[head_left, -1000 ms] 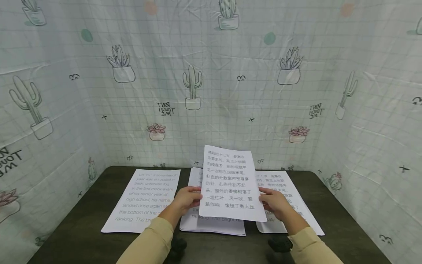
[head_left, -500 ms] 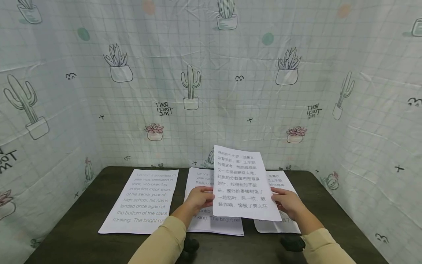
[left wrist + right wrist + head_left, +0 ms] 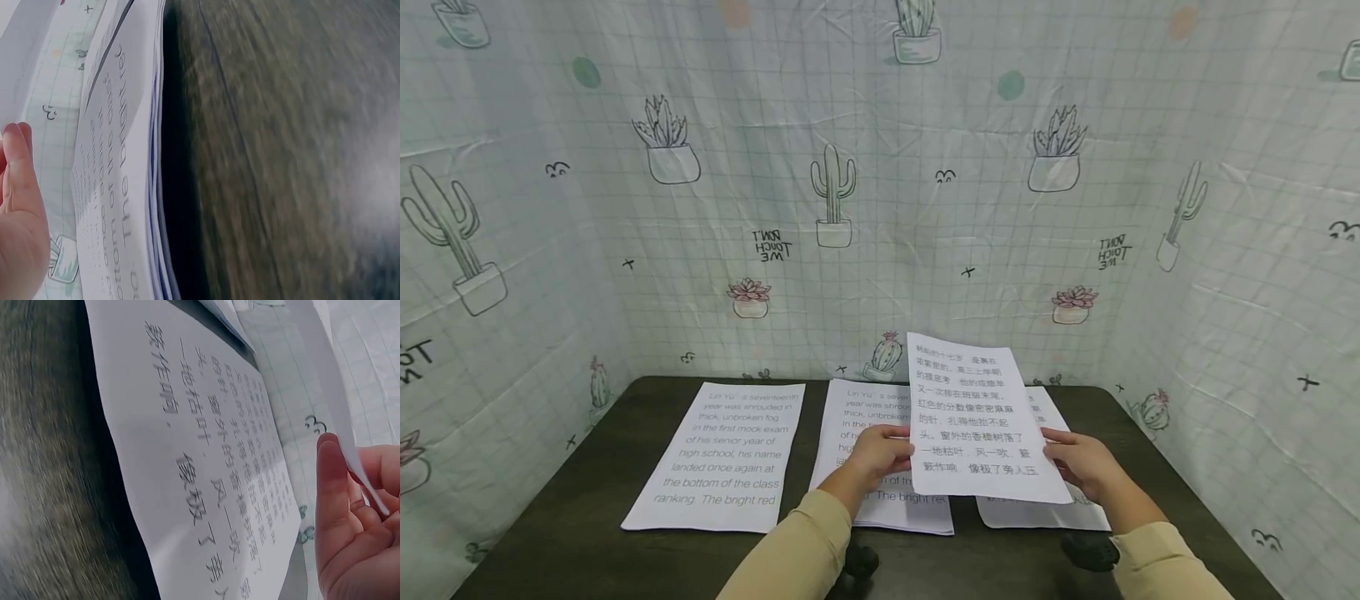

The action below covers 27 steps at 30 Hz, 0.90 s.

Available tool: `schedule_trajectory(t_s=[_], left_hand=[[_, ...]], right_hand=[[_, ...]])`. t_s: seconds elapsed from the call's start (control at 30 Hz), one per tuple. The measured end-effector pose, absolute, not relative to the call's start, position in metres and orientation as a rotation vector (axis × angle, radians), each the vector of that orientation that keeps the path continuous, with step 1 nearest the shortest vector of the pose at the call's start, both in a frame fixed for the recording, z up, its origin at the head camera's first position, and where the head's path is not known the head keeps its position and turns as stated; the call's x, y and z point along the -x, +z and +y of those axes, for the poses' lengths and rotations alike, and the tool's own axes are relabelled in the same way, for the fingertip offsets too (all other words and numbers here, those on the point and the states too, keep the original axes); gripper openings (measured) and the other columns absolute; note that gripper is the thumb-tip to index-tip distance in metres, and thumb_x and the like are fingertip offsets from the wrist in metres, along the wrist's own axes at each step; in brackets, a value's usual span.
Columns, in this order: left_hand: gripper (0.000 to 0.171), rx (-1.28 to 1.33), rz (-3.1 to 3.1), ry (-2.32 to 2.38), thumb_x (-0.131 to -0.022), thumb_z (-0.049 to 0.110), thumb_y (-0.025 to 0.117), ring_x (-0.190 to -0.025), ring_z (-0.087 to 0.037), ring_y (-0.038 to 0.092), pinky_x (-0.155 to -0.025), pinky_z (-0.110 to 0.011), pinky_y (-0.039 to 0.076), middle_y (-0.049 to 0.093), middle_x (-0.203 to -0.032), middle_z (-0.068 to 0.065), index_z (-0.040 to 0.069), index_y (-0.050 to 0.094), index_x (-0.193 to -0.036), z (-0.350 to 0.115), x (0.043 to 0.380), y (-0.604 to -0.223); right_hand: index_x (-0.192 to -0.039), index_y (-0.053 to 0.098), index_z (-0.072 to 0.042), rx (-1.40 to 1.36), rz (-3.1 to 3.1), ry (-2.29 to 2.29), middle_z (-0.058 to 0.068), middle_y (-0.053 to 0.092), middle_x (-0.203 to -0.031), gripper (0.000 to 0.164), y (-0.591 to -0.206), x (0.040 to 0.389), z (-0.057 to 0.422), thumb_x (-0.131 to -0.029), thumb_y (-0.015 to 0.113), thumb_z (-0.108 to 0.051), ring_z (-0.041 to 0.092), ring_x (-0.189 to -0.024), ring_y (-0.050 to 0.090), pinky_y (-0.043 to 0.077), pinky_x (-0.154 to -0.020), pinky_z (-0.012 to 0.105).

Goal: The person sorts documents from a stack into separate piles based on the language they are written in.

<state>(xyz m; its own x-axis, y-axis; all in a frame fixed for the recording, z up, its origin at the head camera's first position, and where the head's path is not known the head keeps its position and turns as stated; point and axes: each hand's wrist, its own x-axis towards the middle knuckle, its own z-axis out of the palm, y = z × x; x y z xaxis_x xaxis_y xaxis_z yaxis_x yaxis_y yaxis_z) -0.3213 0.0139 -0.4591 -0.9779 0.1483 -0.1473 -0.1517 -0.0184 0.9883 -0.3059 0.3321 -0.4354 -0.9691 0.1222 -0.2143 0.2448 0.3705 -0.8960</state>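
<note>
A white sheet of paper (image 3: 973,425) printed with Chinese characters is held up by its two sides, tilted toward me. My left hand (image 3: 880,457) pinches its left edge, my right hand (image 3: 1086,467) its right edge. In the right wrist view the right hand (image 3: 353,531) has thumb and fingers on either side of the sheet (image 3: 331,387). Beneath, a pile of English-printed sheets (image 3: 861,408) is partly covered from view. Chinese-printed paper (image 3: 1037,512) lies on the table at the right, mostly hidden behind the held sheet; the right wrist view shows its text (image 3: 206,456) closely.
At the left of the dark table (image 3: 685,558) lies English-printed paper (image 3: 722,458). A cactus-patterned cloth (image 3: 895,208) surrounds the table at the back and sides. Dark rounded objects (image 3: 1088,552) show at both wrists.
Both hands have carried the held sheet to the right, from over the middle pile toward the paper at the right. More of the middle pile and the left paper now shows.
</note>
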Motion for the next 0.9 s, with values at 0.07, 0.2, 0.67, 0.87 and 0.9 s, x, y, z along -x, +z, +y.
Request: schedule_trajectory(t_s=[0.07,0.2,0.67,0.87,0.9], left_hand=[[0.038,0.010,2.043,2.100,-0.086,-0.003,0.064,-0.077,-0.015,0.068,-0.075,-0.031,0.061,0.067,-0.106,-0.017,-0.004,0.061,-0.124,0.019,0.320,-0.459],[0.037,0.029,2.048,2.102,-0.085,-0.003,0.064,-0.076,-0.015,0.069,-0.073,-0.031,0.061,0.069,-0.103,-0.015,-0.003,0.064,-0.122,0.028,0.319,-0.457],[0.030,0.018,2.106,2.049,-0.085,-0.003,0.066,-0.069,-0.011,0.069,-0.067,-0.027,0.060,0.070,-0.094,-0.011,-0.001,0.068,-0.115,0.056,0.312,-0.458],[0.028,0.013,2.062,2.056,-0.085,-0.003,0.064,-0.065,-0.009,0.068,-0.062,-0.021,0.058,0.070,-0.090,-0.010,-0.001,0.068,-0.113,0.062,0.305,-0.452],[0.028,0.014,2.054,2.059,-0.085,-0.003,0.064,-0.065,-0.009,0.067,-0.062,-0.021,0.058,0.070,-0.090,-0.010,-0.001,0.068,-0.113,0.063,0.304,-0.452]], right_hand=[[-0.147,0.036,0.007,-0.342,2.507,-1.663,0.025,0.059,-0.127,0.056,-0.436,0.306,0.337,-0.096,0.055,-0.010,0.011,-0.084,0.064,0.056,-0.072,0.029],[-0.146,0.037,0.008,-0.354,2.521,-1.656,0.029,0.056,-0.129,0.055,-0.436,0.306,0.345,-0.097,0.055,-0.009,0.009,-0.083,0.064,0.057,-0.071,0.028],[-0.144,0.039,0.009,-0.411,2.557,-1.616,0.031,0.052,-0.135,0.055,-0.436,0.301,0.371,-0.095,0.057,-0.009,0.008,-0.081,0.063,0.056,-0.069,0.027],[-0.144,0.040,0.007,-0.449,2.551,-1.607,0.028,0.057,-0.132,0.055,-0.434,0.298,0.380,-0.095,0.058,-0.010,0.010,-0.081,0.062,0.055,-0.069,0.029],[-0.144,0.039,0.007,-0.455,2.550,-1.606,0.028,0.057,-0.131,0.055,-0.434,0.298,0.381,-0.095,0.058,-0.010,0.010,-0.081,0.062,0.055,-0.069,0.029]])
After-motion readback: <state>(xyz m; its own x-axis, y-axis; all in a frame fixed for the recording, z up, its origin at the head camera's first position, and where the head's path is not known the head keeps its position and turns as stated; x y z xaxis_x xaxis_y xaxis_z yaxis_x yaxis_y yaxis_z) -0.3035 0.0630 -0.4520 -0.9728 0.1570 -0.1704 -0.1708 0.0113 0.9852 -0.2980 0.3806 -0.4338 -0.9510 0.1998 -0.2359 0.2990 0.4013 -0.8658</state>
